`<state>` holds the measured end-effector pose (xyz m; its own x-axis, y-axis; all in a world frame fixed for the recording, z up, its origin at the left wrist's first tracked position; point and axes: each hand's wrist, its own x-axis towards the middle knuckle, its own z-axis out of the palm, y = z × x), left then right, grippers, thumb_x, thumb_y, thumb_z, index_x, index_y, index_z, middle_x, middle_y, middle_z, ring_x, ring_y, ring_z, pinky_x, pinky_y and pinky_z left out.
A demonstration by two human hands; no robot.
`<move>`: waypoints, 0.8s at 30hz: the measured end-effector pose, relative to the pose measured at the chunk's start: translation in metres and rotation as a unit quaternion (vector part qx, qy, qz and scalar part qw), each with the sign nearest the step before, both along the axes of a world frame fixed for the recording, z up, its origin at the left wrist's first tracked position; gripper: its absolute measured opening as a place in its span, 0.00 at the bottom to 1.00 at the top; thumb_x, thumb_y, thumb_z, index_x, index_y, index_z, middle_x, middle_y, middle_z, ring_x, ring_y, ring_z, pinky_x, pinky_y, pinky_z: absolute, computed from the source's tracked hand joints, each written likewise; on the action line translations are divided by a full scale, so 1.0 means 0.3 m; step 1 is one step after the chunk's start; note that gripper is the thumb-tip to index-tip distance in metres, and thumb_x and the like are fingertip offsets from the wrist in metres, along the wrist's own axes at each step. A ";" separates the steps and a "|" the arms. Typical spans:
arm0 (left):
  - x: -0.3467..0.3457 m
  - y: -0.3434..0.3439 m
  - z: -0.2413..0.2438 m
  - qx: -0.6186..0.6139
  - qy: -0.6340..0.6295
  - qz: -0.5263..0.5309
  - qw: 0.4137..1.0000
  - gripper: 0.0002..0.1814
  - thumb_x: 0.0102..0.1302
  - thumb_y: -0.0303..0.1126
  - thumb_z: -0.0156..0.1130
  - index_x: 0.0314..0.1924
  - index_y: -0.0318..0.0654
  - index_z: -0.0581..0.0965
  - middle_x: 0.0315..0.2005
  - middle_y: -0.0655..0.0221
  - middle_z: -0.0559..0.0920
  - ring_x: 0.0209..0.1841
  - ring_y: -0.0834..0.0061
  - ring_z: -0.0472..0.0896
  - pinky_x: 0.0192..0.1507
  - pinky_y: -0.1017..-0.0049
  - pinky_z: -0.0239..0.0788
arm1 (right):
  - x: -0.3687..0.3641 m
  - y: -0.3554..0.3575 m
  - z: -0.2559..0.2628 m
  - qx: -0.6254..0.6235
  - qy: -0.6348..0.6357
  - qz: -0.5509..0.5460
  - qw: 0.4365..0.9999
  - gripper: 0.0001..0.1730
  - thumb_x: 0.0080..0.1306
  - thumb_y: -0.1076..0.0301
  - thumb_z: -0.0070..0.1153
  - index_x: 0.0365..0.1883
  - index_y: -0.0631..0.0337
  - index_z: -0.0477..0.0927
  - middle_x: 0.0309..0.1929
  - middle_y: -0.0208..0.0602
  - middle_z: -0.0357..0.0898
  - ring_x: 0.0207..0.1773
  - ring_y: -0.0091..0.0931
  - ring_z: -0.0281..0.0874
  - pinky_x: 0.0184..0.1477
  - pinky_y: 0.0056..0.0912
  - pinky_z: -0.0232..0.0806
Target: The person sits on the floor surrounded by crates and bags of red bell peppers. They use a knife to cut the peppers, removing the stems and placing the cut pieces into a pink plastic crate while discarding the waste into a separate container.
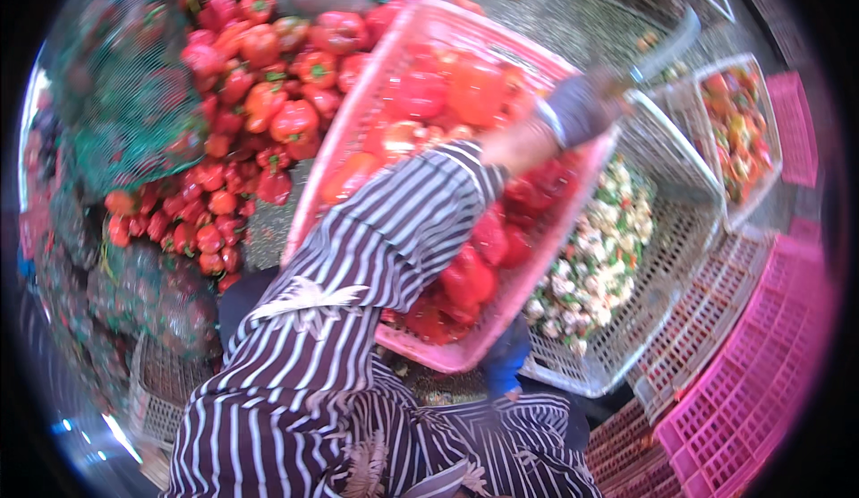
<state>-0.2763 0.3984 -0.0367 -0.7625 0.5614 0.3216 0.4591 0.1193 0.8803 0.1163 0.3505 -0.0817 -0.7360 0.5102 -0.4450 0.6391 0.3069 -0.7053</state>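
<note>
My left hand (590, 105), in a greyish purple glove, reaches across a pink plastic crate (322, 162) to its right rim. The hand is blurred; its fingers appear closed on a knife, whose curved pale blade (671, 48) points up and right. Cut-open red bell peppers (470, 273) fill much of the crate, partly covered by my striped sleeve. My right hand (507, 360), in a blue glove, is beside the crate's lower right corner, mostly hidden, so I cannot tell what it holds.
Whole red peppers (262, 102) lie heaped at the left beside green mesh sacks (134, 95). At the right, a whitish crate (678, 283) holds pale pepper cores (597, 250); another holds orange-red pieces (735, 135). Pink crates (738, 364) stand at the lower right.
</note>
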 end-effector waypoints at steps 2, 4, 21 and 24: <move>0.101 -0.079 0.133 0.006 -0.164 -0.039 0.986 0.20 0.61 0.40 0.66 0.49 0.38 0.78 0.38 0.55 0.83 0.43 0.60 0.83 0.47 0.67 0.74 | 0.021 0.003 -0.037 -0.017 0.032 -0.028 0.999 0.29 0.74 0.46 0.41 0.52 0.66 0.76 0.39 0.48 0.81 0.41 0.40 0.78 0.46 0.42 0.70; 0.191 -0.165 0.189 0.007 -0.199 -0.058 0.978 0.20 0.61 0.41 0.66 0.49 0.37 0.77 0.38 0.54 0.83 0.43 0.62 0.83 0.47 0.67 0.74 | 0.038 0.011 -0.056 0.018 0.056 -0.037 0.998 0.30 0.74 0.45 0.42 0.50 0.66 0.77 0.38 0.46 0.83 0.39 0.35 0.79 0.45 0.38 0.71; 0.914 -0.748 0.335 -0.083 -0.124 -0.015 0.989 0.17 0.56 0.38 0.61 0.41 0.34 0.81 0.33 0.52 0.84 0.38 0.55 0.85 0.39 0.61 0.76 | 0.013 -0.097 0.354 -0.104 0.428 0.026 0.897 0.21 0.76 0.65 0.41 0.63 0.68 0.70 0.58 0.40 0.70 0.53 0.31 0.77 0.50 0.33 0.74; 0.993 -0.870 0.428 -0.182 -0.117 -0.080 0.973 0.14 0.57 0.38 0.62 0.40 0.39 0.81 0.36 0.61 0.85 0.41 0.61 0.84 0.43 0.65 0.75 | -0.022 -0.184 0.434 -0.320 0.434 0.065 0.840 0.23 0.75 0.68 0.43 0.65 0.69 0.66 0.62 0.43 0.69 0.59 0.32 0.74 0.59 0.33 0.68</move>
<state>0.0215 0.1375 0.0917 -0.6849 0.7227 -0.0927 0.2893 0.3865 0.8757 0.1097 0.2953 0.0484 -0.9558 0.2614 0.1345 -0.2098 -0.2861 -0.9349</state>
